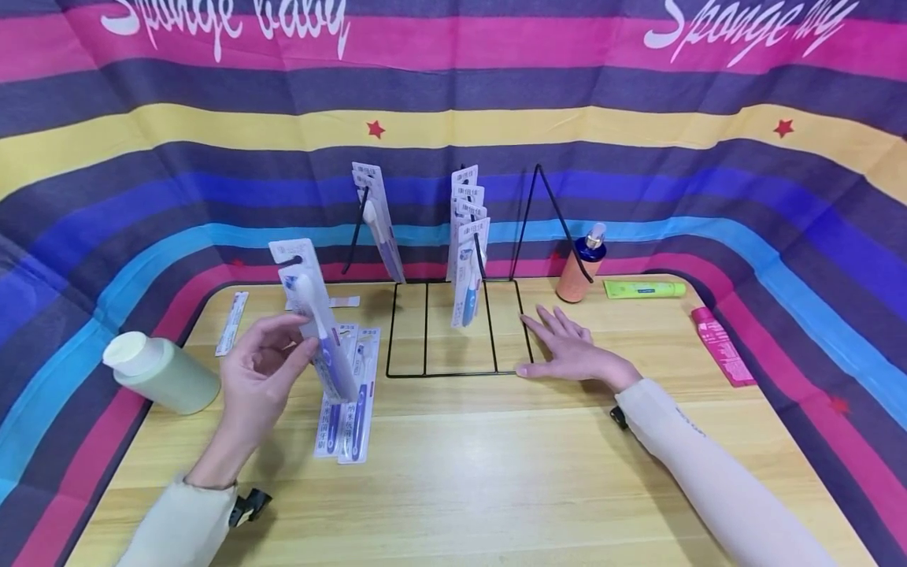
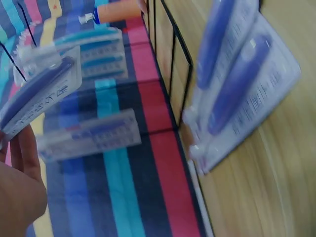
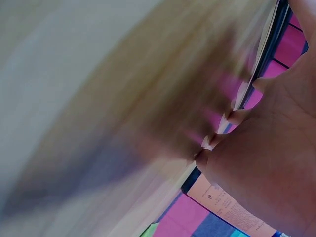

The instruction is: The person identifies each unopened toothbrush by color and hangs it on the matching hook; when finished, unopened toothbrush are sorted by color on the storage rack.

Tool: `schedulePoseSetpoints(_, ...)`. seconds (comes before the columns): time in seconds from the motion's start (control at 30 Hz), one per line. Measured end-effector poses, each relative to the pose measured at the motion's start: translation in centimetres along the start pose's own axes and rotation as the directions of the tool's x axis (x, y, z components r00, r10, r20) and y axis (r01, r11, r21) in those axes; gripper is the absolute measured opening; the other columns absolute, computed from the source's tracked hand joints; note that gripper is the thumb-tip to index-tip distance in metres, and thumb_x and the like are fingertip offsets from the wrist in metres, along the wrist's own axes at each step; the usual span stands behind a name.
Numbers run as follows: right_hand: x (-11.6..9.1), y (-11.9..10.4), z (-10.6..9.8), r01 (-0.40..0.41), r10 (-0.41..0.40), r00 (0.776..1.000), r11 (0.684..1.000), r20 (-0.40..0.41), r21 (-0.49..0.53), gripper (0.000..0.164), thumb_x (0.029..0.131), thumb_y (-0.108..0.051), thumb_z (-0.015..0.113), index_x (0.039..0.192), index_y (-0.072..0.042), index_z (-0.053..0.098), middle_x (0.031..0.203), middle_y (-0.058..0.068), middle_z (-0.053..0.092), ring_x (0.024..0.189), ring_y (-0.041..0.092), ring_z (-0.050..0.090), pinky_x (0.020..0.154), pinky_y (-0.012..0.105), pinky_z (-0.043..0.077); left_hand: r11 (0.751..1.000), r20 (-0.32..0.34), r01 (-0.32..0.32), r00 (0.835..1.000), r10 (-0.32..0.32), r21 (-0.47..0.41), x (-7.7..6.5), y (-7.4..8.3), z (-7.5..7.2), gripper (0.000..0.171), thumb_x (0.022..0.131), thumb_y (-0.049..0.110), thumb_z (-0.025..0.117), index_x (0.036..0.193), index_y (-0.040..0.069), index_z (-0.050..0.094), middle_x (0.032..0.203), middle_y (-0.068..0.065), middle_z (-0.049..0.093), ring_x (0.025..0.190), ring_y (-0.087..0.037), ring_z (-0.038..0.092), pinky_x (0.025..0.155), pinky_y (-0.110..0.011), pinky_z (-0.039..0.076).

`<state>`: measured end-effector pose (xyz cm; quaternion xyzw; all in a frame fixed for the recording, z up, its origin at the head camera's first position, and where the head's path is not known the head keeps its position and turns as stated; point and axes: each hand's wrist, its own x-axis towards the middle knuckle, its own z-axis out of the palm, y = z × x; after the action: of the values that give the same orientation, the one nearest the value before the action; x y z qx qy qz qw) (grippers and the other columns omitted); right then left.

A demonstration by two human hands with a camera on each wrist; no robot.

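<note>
toothbrush pack (image 1: 324,327) pinched by left hand (image 1: 264,364); right hand (image 1: 570,352) spread open-fingered, seemingly touching rack (image 1: 426,331)

Between your left fingers (image 1: 279,324), the toothbrush pack (image 1: 327,331) is white and purple; at your right fingers (image 1: 540,329), the wire rack (image 1: 453,375) is black; beyond both, the cloth (image 1: 638,126) has multicoloured stripes.

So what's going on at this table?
A person is handling packaged toothbrushes around a black wire rack. Their left hand holds a purple-handled toothbrush pack upright, off the rack, in front of its left hook. Their right hand rests at the right side of the rack's base. Packs hang on the left hook and the middle one, while two more packs lie on the table below the left hand.
</note>
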<state>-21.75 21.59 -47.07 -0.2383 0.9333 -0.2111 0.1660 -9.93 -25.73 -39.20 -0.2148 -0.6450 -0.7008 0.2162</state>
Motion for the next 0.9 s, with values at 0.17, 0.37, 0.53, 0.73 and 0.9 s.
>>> schedulePoseSetpoints(0.17,0.2,0.0,0.1,-0.005,0.005,1.000,1.000,0.002,-0.008,0.110,0.096,-0.071,0.070,0.177,-0.018,0.018,0.182,0.017,-0.001,0.164,0.048,-0.011,0.120,0.079,0.001,0.991,0.117,-0.131,0.984,0.133,-0.020,-0.9,-0.1,1.4,0.044,0.088,-0.031,0.059,0.127,-0.014,0.067,0.120,-0.011,0.075,0.092,-0.016,0.069,0.081,-0.021,0.057)
schedulePoseSetpoints(0.37,0.2,-0.1,0.0,-0.005,0.005,1.000,1.000,0.005,-0.004,0.110,0.096,-0.071,0.070,0.177,-0.018,0.017,0.182,0.017,-0.002,0.164,0.047,-0.011,0.121,0.079,0.001,0.989,0.134,-0.146,0.981,0.142,0.017,-0.9,-0.4,2.1,0.043,0.089,-0.031,0.059,0.128,-0.016,0.066,0.126,-0.012,0.074,0.095,-0.017,0.067,0.085,-0.022,0.056)
schedulePoseSetpoints(0.53,0.1,-0.2,-0.1,-0.004,0.004,1.000,1.000,0.002,-0.007,0.110,0.096,-0.071,0.069,0.177,-0.019,0.016,0.182,0.017,-0.002,0.164,0.047,-0.011,0.121,0.079,0.001,0.986,0.139,-0.155,0.980,0.146,0.056,-0.5,-0.7,2.7,0.030,0.098,-0.018,0.067,0.128,-0.015,0.066,0.127,-0.011,0.074,0.100,-0.018,0.068,0.088,-0.022,0.056)
schedulePoseSetpoints(0.73,0.1,-0.1,-0.1,-0.002,0.002,1.000,1.000,0.001,-0.005,0.110,0.096,-0.070,0.070,0.177,-0.019,0.016,0.182,0.017,-0.002,0.164,0.047,-0.011,0.121,0.079,0.001,0.985,0.117,-0.161,0.981,0.154,0.056,-0.1,-1.0,3.2,0.031,0.097,-0.021,0.065,0.128,-0.016,0.066,0.127,-0.010,0.074,0.103,-0.018,0.069,0.091,-0.022,0.056)
schedulePoseSetpoints(0.9,0.1,-0.1,0.0,-0.001,0.001,1.000,1.000,-0.003,-0.003,0.110,0.096,-0.070,0.070,0.177,-0.019,0.017,0.182,0.017,-0.002,0.163,0.048,-0.010,0.120,0.079,0.002,0.986,0.094,-0.154,0.985,0.148,0.057,0.0,-1.5,3.1,0.041,0.090,-0.032,0.058,0.127,-0.017,0.065,0.127,-0.011,0.074,0.105,-0.017,0.070,0.092,-0.023,0.057)
